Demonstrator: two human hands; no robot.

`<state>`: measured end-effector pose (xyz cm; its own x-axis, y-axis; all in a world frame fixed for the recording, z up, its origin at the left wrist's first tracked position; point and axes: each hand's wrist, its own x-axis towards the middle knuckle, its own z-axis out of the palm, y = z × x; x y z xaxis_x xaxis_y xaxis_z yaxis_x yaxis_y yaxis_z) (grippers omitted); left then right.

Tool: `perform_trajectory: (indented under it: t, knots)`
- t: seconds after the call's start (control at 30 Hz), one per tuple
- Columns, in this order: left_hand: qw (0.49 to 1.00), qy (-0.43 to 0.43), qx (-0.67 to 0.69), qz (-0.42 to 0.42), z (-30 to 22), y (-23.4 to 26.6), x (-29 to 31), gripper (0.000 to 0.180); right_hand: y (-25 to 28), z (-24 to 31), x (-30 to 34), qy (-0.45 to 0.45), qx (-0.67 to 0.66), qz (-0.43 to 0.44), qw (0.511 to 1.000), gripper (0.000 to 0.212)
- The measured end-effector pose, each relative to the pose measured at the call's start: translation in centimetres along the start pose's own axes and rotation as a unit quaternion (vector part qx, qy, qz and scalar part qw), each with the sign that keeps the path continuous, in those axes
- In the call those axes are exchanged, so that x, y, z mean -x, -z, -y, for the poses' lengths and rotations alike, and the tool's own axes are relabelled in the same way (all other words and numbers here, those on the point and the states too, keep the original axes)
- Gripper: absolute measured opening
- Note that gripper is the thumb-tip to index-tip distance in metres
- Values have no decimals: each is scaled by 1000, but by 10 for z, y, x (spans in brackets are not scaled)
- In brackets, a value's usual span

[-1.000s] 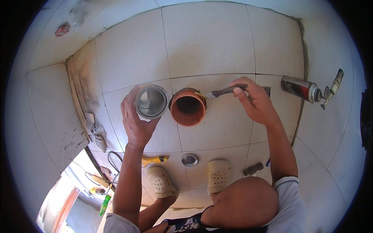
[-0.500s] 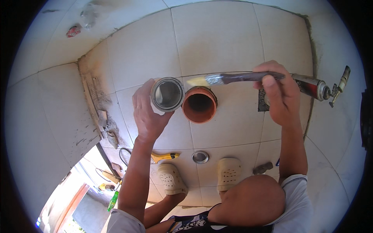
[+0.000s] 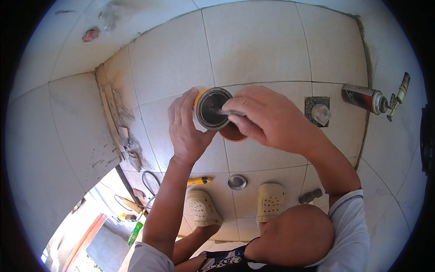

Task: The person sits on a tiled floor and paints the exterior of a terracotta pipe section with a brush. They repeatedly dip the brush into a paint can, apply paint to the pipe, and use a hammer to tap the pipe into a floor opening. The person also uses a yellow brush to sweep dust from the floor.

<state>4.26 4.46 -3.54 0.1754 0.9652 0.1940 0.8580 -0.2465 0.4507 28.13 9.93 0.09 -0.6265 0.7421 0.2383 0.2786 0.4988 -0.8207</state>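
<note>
My left hand (image 3: pixel 188 129) is wrapped round the side of an open metal can (image 3: pixel 200 119), which is tilted so its dark inside shows. In my right hand (image 3: pixel 267 119) is a paintbrush (image 3: pixel 230 112), gripped by its dark handle. The brush's bristle end is down inside the can, and its bristles are hidden. Under and just behind the can stands a terracotta-coloured pipe (image 3: pixel 233 133) rising from the floor, mostly covered by the can and my right hand.
A round metal lid (image 3: pixel 237 182) lies between my clogs (image 3: pixel 271 199). A yellow-handled tool (image 3: pixel 199 181) is beside the left foot, a hammer head (image 3: pixel 310 196) beside the right. Rightward are a square drain opening (image 3: pixel 312 102) and a gas canister (image 3: pixel 360 97) with a torch head (image 3: pixel 398 96).
My right hand has moved left and brought the brush from above the pipe into the can. The can has shifted slightly right, now covering much of the pipe.
</note>
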Motion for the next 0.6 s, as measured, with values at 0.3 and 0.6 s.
perform_trajectory:
  t: [0.3, 0.6]
  knots:
    - [1000, 19, 7, 9, -5, -5, 6, 100, 10, -5, 14, -98, -87, -67, 989, 21]
    - [999, 39, 2, -10, 8, -2, 16, 98, 25, -22, 40, -221, -233, -120, 939, 27]
